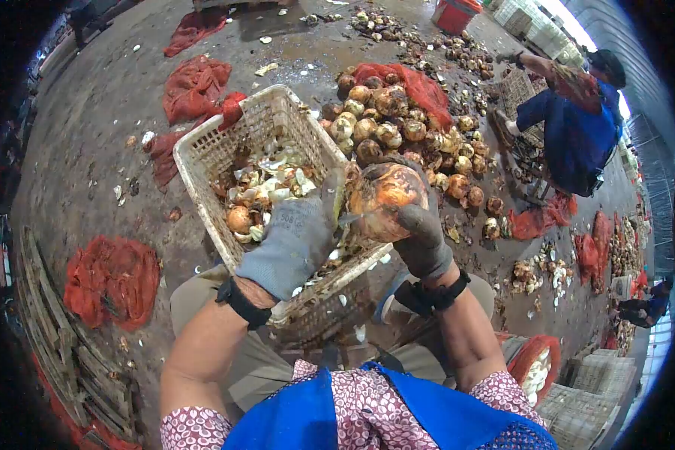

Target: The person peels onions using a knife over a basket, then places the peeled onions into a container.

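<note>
My right hand (425, 236), in a dark dirty glove, is wrapped round a large brown-skinned onion (391, 196) above the near right edge of the crate. My left hand (291, 238), in a grey glove, is closed beside it. From its fingers a thin blade, seemingly a small knife (348, 219), reaches to the onion's left side; the handle is hidden in the glove. Below both hands the pale plastic crate (202, 196) stands tilted between my knees. Inside lie onion skins and trimmings (274, 176) and a whole onion (238, 219).
A heap of onions (386, 124) lies beyond the crate, partly under a red mesh sack (420, 90). More red sacks (112, 281) lie on the floor at left. Wooden slats (60, 337) are lower left. A co-worker (577, 124) in blue sits at right. Stacked crates (589, 394) stand lower right.
</note>
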### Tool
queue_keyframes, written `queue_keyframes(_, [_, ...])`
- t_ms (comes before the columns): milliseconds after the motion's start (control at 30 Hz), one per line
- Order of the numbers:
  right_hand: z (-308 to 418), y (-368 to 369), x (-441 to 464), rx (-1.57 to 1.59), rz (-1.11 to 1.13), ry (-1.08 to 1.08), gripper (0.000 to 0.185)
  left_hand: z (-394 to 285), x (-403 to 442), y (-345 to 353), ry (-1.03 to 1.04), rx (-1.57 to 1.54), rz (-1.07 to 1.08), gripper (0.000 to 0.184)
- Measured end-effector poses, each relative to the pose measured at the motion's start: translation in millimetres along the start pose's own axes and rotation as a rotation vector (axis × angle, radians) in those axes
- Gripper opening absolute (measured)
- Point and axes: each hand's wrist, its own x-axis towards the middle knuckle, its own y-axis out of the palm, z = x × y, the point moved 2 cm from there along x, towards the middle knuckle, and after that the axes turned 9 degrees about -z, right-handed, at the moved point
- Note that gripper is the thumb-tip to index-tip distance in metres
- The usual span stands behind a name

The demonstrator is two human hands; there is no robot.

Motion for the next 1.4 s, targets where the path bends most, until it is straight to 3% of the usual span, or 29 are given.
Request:
queue_keyframes(167, [9, 4, -9, -0.052, 0.040, -0.004, 0.063, 5, 5, -5, 0.066, 0.068, -0.018, 0.076])
queue_keyframes(233, [-2, 0, -16, 0.339, 0.157, 0.477, 0.059, 5, 8, -6, 0.171, 0.202, -0.061, 0.081])
queue_keyframes(267, [-10, -4, -24, -0.005, 0.286, -0.094, 0.060, 11, 9, -4, 0.255, 0.154, -0.082, 0.084])
queue_keyframes(300, [-13, -11, -24, -0.010, 0.284, -0.083, 0.060, 11, 7, -1, 0.250, 0.146, -0.076, 0.084])
queue_keyframes(367, [-16, -15, -18, -0.032, 0.192, 0.348, 0.058, 8, 6, -6, 0.301, 0.126, -0.162, 0.078])
queue_keyframes(400, [-13, -10, -23, 0.414, 0.225, 0.552, 0.053, 10, 8, -2, 0.317, 0.173, -0.198, 0.074])
queue_keyframes(433, [-10, -5, -26, 0.410, 0.228, 0.548, 0.053, 11, 8, -1, 0.318, 0.173, -0.204, 0.074])
queue_keyframes(500, [-6, -3, -26, 0.349, -0.005, 0.455, 0.058, 12, 8, -6, 0.403, -0.052, -0.374, 0.070])
queue_keyframes(533, [2, 0, -22, 0.379, 0.116, 0.505, 0.079, 9, 6, -11, 0.396, -0.109, -0.386, 0.069])
queue_keyframes(567, [9, 4, -23, 0.377, 0.118, 0.500, 0.079, 5, 5, -16, 0.400, -0.109, -0.390, 0.069])
queue_keyframes(633, [36, 15, -22, -0.281, 0.062, -0.184, 0.070, -3, 7, -21, 0.232, -0.103, -0.310, 0.071])
queue_keyframes(667, [34, 22, -24, -0.273, 0.078, -0.412, 0.077, -1, 10, -8, 0.258, -0.071, -0.360, 0.075])
queue_keyframes(700, [32, 18, -23, -0.280, 0.080, -0.413, 0.077, 1, 11, -5, 0.258, -0.078, -0.364, 0.075])
queue_keyframes(767, [29, 12, -24, -0.418, 0.059, -0.303, 0.097, 3, 11, -3, 0.341, -0.069, -0.297, 0.078])
queue_keyframes(800, [32, 9, -24, -0.368, 0.067, -0.095, 0.087, 2, 11, -2, 0.316, -0.050, -0.354, 0.074])
queue_keyframes(833, [29, 4, -26, -0.371, 0.060, -0.091, 0.087, 1, 10, -2, 0.317, -0.056, -0.349, 0.074])
queue_keyframes(900, [17, -5, -30, 0.160, 0.122, 0.341, 0.082, 0, 11, -5, 0.429, -0.061, -0.403, 0.076])
queue_keyframes(933, [17, -3, -30, 0.160, 0.117, 0.332, 0.082, -1, 11, -4, 0.416, -0.101, -0.418, 0.060])
queue_keyframes(1000, [19, 5, -34, -0.035, 0.193, 0.296, 0.064, 1, 9, -5, 0.359, 0.087, -0.113, 0.031])
queue_keyframes(1033, [29, 2, -34, -0.154, 0.182, 0.237, 0.056, -3, 3, -13, 0.177, 0.013, -0.236, 0.011])
queue_keyframes(1067, [17, -11, -38, -0.095, 0.221, 0.267, 0.047, 9, 5, -1, 0.290, -0.019, -0.240, 0.012])
queue_keyframes(1100, [-17, -27, -41, -0.035, 0.254, 0.286, 0.039, 13, 3, -1, 0.153, 0.239, -0.086, 0.025])
queue_keyframes(1133, [-61, -36, -38, 0.295, 0.287, 0.262, 0.033, 17, -4, -2, 0.190, -0.002, -0.200, 0.044])
queue_keyframes(1167, [-22, -16, -45, 0.246, 0.119, 0.407, 0.033, 2, 6, -14, 0.275, -0.215, -0.185, 0.052])
queue_keyframes(1200, [-20, -2, -52, 0.509, -0.006, 0.624, 0.039, -1, 10, -12, 0.289, -0.233, -0.160, 0.054])
queue_keyframes(1233, [2, -8, -60, 0.105, 0.212, -0.139, 0.038, 6, 5, -8, 0.269, -0.238, -0.136, 0.055])
queue_keyframes(1300, [-37, -14, -34, 0.056, 0.271, -0.465, 0.041, 58, 3, 41, 0.063, -0.711, -0.036, 0.052])
queue_keyframes(1367, [17, -1, -30, 0.065, 0.400, 0.297, 0.053, 144, -3, 105, -0.345, -1.640, 0.323, 0.049])
queue_keyframes(1400, [12, -6, -21, -0.214, 0.310, 0.019, 0.060, 124, -7, 94, -0.240, -1.305, 0.250, 0.040])
